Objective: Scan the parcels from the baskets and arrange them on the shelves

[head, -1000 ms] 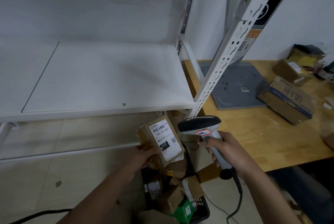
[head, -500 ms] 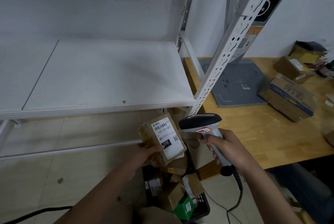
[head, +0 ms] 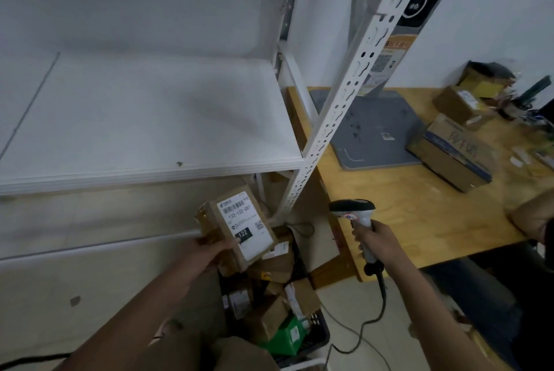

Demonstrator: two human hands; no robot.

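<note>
The left hand (head: 209, 250) holds a small brown cardboard parcel with a white label (head: 239, 226). Its fingers curl round the low end, and the thumb presses on the label. The parcel hangs tilted in the air, over the black plastic basket (head: 319, 331) on the floor and under the front edge of the white metal shelf (head: 150, 119). More brown parcels and a green box (head: 284, 337) sit in the basket.

The right hand (head: 374, 238) grips the handle of the grey and black scanner gun (head: 353, 211). The gun is off to the right of the parcel and does not touch it. It is close to the edge of the wooden table (head: 419, 220).

I think this is the scan step. The label faces up (the black lines near its top are easy to see). I cannot tell if the scan is done. The next move needs the gun's front aimed at those lines while the left hand keeps the parcel steady. After that, the parcel needs a lift up onto the white shelf.
</note>
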